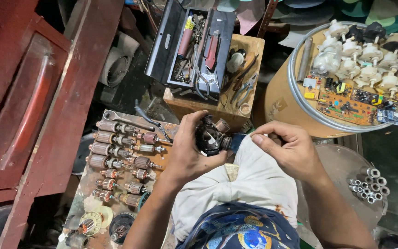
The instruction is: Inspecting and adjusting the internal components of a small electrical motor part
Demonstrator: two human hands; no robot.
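The left hand (190, 152) was clamped around a small black motor (212, 137), fingers curled over its top and thumb under it, holding it above the lap, over the pale trousers (254, 184). The right hand (289, 148) hovered just beside the motor without touching it, its fingers bent loosely inward and the thumb pressed against them; whether it pinched anything small, I could not tell.

Left of the left hand lay a rusty tray (86, 193) bearing rows of copper-wound armatures (116, 152), with a wrench (125, 120) at its far edge. Beyond the motor stood a wooden box (249, 50) carrying an open black toolbox (194, 46) full of screwdrivers and pliers. To the right of it stood a round drum (282, 101), its top crowded with white plastic switch parts (365, 55) and circuit boards (346, 103). Near the right forearm, a cluster of short metal tubes (369, 184) lay on a round grey lid (342, 166). A red wooden door (28, 101) filled the left side.
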